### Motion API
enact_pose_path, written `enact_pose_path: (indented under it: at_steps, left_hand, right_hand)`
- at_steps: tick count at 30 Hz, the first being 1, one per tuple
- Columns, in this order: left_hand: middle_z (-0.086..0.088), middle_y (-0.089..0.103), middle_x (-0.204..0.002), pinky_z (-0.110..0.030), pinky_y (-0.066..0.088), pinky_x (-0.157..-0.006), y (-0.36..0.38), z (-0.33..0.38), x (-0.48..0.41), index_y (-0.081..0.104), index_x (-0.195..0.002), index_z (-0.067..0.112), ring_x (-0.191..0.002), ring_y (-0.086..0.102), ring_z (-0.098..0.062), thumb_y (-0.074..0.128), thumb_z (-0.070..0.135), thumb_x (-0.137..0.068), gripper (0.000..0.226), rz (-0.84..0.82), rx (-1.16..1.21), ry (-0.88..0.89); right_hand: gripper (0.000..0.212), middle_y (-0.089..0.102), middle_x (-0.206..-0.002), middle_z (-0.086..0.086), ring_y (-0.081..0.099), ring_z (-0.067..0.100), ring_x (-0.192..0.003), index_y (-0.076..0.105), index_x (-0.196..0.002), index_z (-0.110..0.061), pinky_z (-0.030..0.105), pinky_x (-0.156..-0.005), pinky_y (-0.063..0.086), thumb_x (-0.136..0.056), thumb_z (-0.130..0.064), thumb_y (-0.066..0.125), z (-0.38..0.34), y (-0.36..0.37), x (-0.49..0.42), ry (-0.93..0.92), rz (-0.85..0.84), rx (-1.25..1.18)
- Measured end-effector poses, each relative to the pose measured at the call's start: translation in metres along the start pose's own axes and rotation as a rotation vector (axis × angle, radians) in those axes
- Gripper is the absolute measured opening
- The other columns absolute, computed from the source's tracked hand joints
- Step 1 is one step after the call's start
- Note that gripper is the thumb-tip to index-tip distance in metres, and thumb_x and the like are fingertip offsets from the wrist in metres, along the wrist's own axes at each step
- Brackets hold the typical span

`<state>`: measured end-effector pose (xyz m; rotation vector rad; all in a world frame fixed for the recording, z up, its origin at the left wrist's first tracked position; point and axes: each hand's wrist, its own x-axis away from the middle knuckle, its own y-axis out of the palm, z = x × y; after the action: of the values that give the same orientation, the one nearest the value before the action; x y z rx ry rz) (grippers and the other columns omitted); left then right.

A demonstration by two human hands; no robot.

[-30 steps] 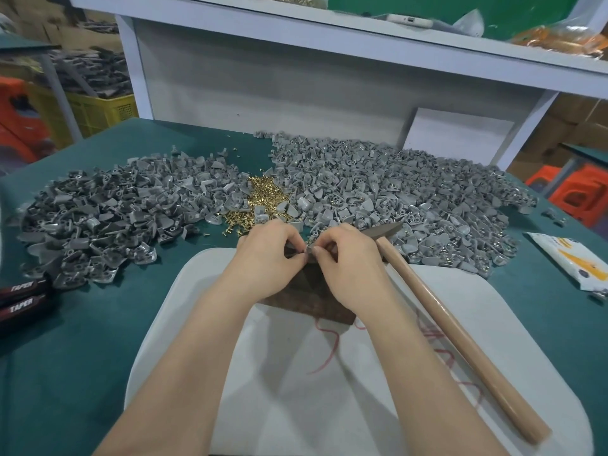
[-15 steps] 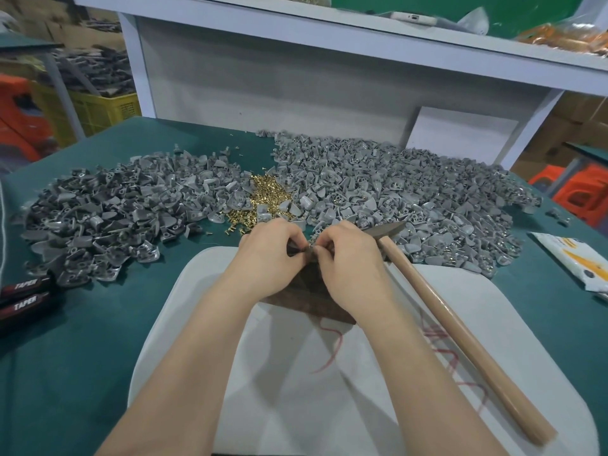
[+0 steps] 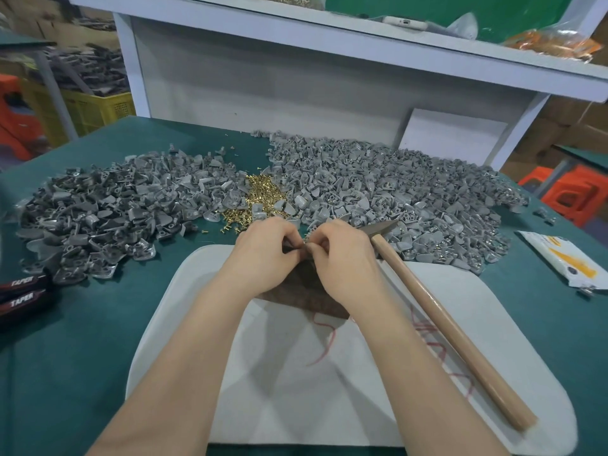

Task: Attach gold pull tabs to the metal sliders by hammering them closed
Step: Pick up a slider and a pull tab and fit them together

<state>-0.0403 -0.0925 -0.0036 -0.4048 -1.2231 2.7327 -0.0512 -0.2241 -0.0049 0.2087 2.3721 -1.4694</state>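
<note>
My left hand and my right hand meet fingertip to fingertip over a dark block on a white pad. Between them they pinch a small grey metal slider, mostly hidden by the fingers. I cannot tell whether a gold tab is on it. A small heap of gold pull tabs lies just beyond my hands. Grey slider piles spread to the left and right. A hammer with a wooden handle lies on the pad to the right, its head beside my right hand.
The green table carries two dark tools marked TAPER at the left edge and a white and yellow packet at the right. A white shelf unit stands behind the piles. Yellow and orange crates stand beyond the table.
Both hands stay together over the block with only slight finger movement on the small part. The hammer has not moved.
</note>
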Motion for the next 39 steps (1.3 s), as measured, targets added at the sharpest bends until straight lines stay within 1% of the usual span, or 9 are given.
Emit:
enact_pose_path:
  at_steps: [3,5,7,9,12,16,21,25,39]
  left_hand:
    - [0.005,0.060,-0.089,-0.039,0.047,-0.088,-0.001,0.001,0.000,0.059,-0.072,0.029,-0.091,0.057,-0.019,0.067,0.027,-0.084,0.015,0.002,-0.003,-0.002]
    - [0.006,0.059,-0.089,-0.040,0.047,-0.089,-0.002,0.001,0.001,0.057,-0.071,0.030,-0.091,0.057,-0.019,0.067,0.026,-0.084,0.017,-0.004,-0.010,-0.004]
    - [0.006,0.058,-0.088,-0.040,0.046,-0.089,-0.003,0.002,0.001,0.057,-0.072,0.030,-0.092,0.057,-0.020,0.067,0.026,-0.084,0.017,-0.008,-0.021,-0.004]
    - [0.007,0.058,-0.086,-0.041,0.046,-0.090,-0.002,0.002,0.001,0.057,-0.073,0.029,-0.093,0.057,-0.020,0.067,0.026,-0.084,0.016,-0.005,-0.025,-0.007]
    - [0.009,0.057,-0.081,-0.041,0.046,-0.090,-0.002,0.002,0.001,0.057,-0.072,0.029,-0.092,0.058,-0.021,0.068,0.025,-0.084,0.017,0.000,-0.019,-0.005]
    - [0.006,0.058,-0.082,-0.041,0.047,-0.088,-0.002,0.002,0.001,0.057,-0.072,0.028,-0.091,0.058,-0.022,0.067,0.023,-0.084,0.017,0.007,-0.012,0.004]
    - [0.005,0.061,-0.082,-0.041,0.048,-0.087,-0.001,0.001,0.001,0.056,-0.070,0.030,-0.089,0.058,-0.022,0.067,0.022,-0.083,0.019,0.013,-0.013,0.004]
    - [0.006,0.059,-0.081,-0.041,0.048,-0.087,-0.001,0.001,0.001,0.055,-0.069,0.031,-0.089,0.058,-0.021,0.067,0.023,-0.084,0.020,0.013,-0.019,0.004]
    - [0.007,0.055,-0.083,-0.041,0.047,-0.086,0.001,0.000,0.000,0.057,-0.073,0.027,-0.091,0.056,-0.021,0.066,0.023,-0.084,0.015,0.022,-0.036,0.032]
  right_hand:
    - [0.007,0.053,-0.087,-0.001,0.054,0.021,-0.082,0.064,-0.085,-0.012,0.033,-0.076,0.041,-0.089,-0.014,0.059,0.001,0.005,0.004,0.012,0.032,-0.080]
    - [0.006,0.052,-0.085,-0.003,0.053,0.018,-0.080,0.066,-0.084,-0.012,0.029,-0.075,0.041,-0.088,-0.012,0.060,0.003,0.005,0.004,0.016,0.028,-0.125]
    - [0.008,0.057,-0.087,-0.004,0.055,0.014,-0.082,0.069,-0.088,-0.014,0.024,-0.077,0.042,-0.088,-0.012,0.061,0.009,0.002,0.002,0.024,-0.021,-0.186]
    - [0.014,0.066,-0.091,-0.003,0.061,0.013,-0.089,0.071,-0.092,-0.015,0.028,-0.086,0.046,-0.089,-0.010,0.059,0.016,-0.002,-0.001,0.056,-0.068,-0.286]
    - [0.016,0.069,-0.092,-0.004,0.064,0.012,-0.091,0.070,-0.096,-0.016,0.027,-0.089,0.049,-0.090,-0.008,0.058,0.020,-0.005,-0.001,0.105,-0.034,-0.390]
    - [0.013,0.062,-0.092,-0.005,0.060,0.007,-0.084,0.071,-0.096,-0.016,0.019,-0.083,0.047,-0.086,-0.010,0.064,0.016,0.002,0.002,0.008,0.005,-0.318]
    - [0.010,0.056,-0.090,-0.003,0.056,0.012,-0.082,0.070,-0.091,-0.015,0.029,-0.081,0.048,-0.085,-0.009,0.064,0.013,0.002,0.003,-0.061,-0.001,-0.240]
    - [0.009,0.054,-0.089,-0.004,0.054,0.012,-0.081,0.069,-0.092,-0.015,0.029,-0.079,0.045,-0.087,-0.011,0.062,0.012,0.000,0.004,-0.085,-0.009,-0.185]
    - [0.008,0.060,-0.092,0.002,0.058,0.020,-0.087,0.070,-0.086,-0.011,0.033,-0.084,0.044,-0.087,-0.010,0.061,0.004,0.003,0.002,0.063,0.010,-0.228]
